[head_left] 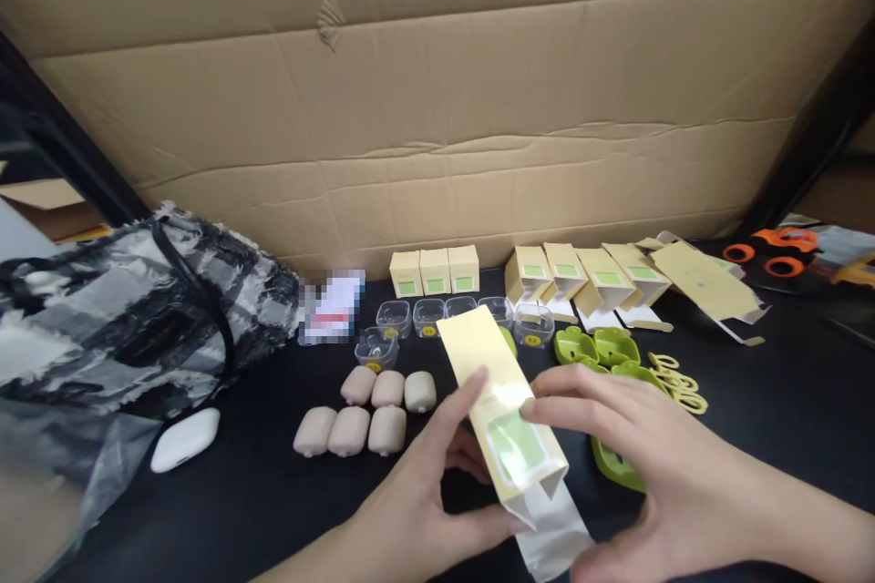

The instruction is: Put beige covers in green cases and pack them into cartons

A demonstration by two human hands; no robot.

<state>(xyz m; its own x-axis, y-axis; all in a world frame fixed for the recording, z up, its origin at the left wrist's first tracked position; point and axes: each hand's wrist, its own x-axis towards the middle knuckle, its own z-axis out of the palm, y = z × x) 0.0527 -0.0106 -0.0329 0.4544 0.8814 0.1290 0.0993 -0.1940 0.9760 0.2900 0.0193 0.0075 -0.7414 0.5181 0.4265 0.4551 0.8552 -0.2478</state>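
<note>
I have the pale yellow box (496, 392) between both hands, raised in front of the black worktop (252, 510), slanting with its far end to the left and its open end toward me. The left hand (410, 496) grasps it from the left: index finger on the upper face, thumb along the lower edge by the opening, other fingers partly hidden behind. The right hand (635, 446) sits on the other side, fingertips touching the right edge above the green label (518, 446), thumb down beside the end of the white flap (557, 537); I cannot tell whether it grips or merely steadies.

To the left hand's left I see six rounded pale pieces (350, 431) in two rows. Clear cups (428, 317) stand beyond the box. Green pieces (574, 346) lie past and partly behind the right hand, with pale loops (684, 392) just beside them.
</note>
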